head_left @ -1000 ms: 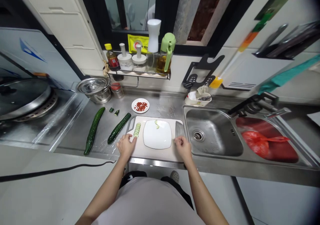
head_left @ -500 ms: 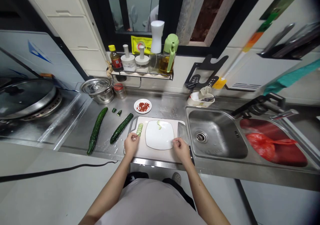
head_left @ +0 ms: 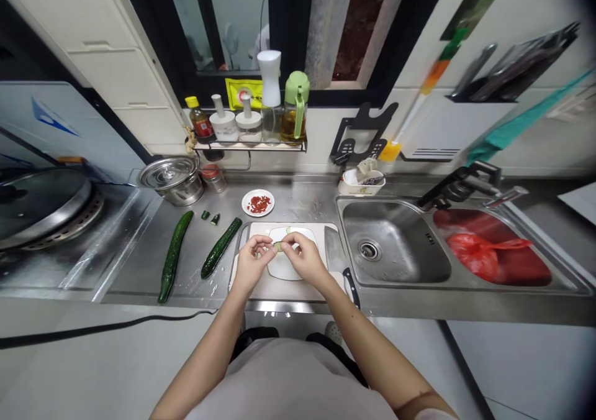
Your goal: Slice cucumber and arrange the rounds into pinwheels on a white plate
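Between my two hands, above a white plate (head_left: 292,272), is a small green cucumber slice (head_left: 278,246). The fingertips of my left hand (head_left: 254,260) pinch its left side, and those of my right hand (head_left: 302,257) pinch its right side. The plate lies on a pale cutting board (head_left: 251,291), and my hands cover part of it. At the plate's far edge a bit of cucumber (head_left: 288,230) shows. A black-handled knife (head_left: 351,287) rests by the board's right edge. The row of slices on the board's left is hidden behind my left hand.
Left of the board lie two whole-looking cucumbers (head_left: 221,248) and two small cut ends (head_left: 215,219). Behind it stands a small plate (head_left: 248,209) of chopped red pieces. A sink (head_left: 400,246) is on the right; a lidded pot (head_left: 179,184) stands at the back left.
My left hand has come up and right from the row of slices. My right hand has moved left from the plate's edge, and both now meet on a cucumber slice. The view has shifted slightly.
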Motion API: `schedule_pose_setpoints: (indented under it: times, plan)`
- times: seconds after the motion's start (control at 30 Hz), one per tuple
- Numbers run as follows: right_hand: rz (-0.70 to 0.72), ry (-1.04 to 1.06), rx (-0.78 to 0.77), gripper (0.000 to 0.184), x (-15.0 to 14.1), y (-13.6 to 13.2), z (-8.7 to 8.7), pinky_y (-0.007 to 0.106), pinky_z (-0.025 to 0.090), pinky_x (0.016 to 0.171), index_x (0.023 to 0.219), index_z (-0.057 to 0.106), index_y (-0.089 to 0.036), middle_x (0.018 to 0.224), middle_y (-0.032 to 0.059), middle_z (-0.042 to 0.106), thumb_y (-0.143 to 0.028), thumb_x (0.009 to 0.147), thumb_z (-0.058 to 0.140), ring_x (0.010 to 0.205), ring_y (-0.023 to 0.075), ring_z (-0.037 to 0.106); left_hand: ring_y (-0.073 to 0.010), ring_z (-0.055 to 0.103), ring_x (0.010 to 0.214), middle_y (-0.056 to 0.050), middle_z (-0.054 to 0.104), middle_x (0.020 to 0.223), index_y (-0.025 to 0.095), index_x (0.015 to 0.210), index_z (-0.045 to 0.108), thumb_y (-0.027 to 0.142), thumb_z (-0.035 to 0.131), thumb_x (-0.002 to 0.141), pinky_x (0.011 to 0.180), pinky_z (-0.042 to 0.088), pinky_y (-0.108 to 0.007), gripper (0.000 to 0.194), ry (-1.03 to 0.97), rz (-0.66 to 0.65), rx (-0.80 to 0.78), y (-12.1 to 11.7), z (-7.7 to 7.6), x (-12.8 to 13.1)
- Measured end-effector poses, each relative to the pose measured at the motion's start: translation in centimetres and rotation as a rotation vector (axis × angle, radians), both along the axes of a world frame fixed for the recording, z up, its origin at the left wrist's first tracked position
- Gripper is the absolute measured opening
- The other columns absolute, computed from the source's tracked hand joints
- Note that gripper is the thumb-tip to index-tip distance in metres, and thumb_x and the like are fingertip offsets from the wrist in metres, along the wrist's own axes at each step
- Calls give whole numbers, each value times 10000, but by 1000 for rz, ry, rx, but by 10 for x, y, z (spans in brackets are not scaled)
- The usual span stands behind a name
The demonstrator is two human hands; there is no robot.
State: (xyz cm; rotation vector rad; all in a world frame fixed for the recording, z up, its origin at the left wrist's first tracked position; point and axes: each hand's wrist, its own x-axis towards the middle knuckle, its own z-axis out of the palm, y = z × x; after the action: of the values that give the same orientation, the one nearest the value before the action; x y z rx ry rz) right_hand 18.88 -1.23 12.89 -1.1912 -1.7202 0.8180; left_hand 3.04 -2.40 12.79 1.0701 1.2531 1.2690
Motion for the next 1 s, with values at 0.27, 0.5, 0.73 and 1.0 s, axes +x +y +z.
schedule_pose_setpoints:
  times: [0.27,0.5,0.73,1.0]
  plan:
    - [54,-164,378,141,18,-3,8,352,453,840,949,662,-235,904,55,643,-246,926,523,922,198,566,-64,472,508,-32,620,655,139,791,649,608,665,730,462,288,-187,474,-277,-259,-380,0,8,5]
    - [58,-191,377,158,25,-4,7,363,454,844,955,672,-239,916,60,644,-249,927,516,931,204,571,-33,443,514,12,594,667,146,719,612,390,797,641,459,272,-164,317,-365,-265,-325,5,15,12]
    - [59,-44,222,117,22,-7,10,308,451,763,846,616,-224,867,40,638,-274,910,532,896,184,570,-56,448,526,24,581,614,153,735,644,374,816,601,496,291,-193,310,-232,-156,-216,6,15,16]
    - [47,244,-152,147,10,-4,15,236,426,635,737,572,-199,729,-7,600,-319,822,560,709,129,558,-112,564,677,-13,651,739,160,775,657,369,803,593,676,449,-239,313,-128,-19,-35,6,18,23]
